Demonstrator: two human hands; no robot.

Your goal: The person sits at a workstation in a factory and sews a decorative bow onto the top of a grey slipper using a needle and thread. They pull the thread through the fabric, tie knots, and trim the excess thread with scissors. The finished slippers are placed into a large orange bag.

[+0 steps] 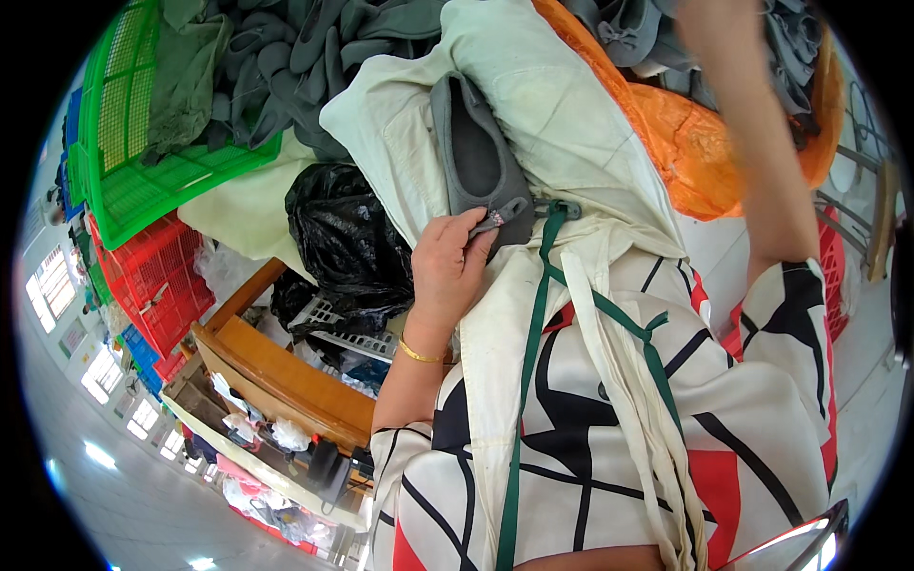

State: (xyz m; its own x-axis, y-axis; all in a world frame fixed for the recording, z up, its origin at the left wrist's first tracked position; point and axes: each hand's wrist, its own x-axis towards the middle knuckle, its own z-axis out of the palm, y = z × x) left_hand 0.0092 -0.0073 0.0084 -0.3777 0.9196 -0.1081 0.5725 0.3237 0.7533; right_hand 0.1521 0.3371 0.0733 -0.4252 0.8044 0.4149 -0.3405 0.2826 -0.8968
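Note:
A dark grey slip-on shoe [476, 157] lies on the cream cloth [557, 124] over my lap, its opening facing up. My left hand [447, 262] is closed at the shoe's near end. Its thumb and fingers pinch a small grey strap-like piece [505, 214] with a tiny patterned label, held against the shoe. My right arm reaches far to the upper right. At the top edge, my right hand [712, 24] is blurred and partly cut off over an orange bag-lined container [685, 143] of grey shoes [628, 29]; its fingers cannot be made out.
At the upper left stands a green plastic crate [143, 205], with many grey shoes [286, 71] heaped beside it. Below it are a red crate [157, 281], a black plastic bag [347, 238] and a wooden bench-like piece [286, 366]. Green ties [533, 381] hang over my front.

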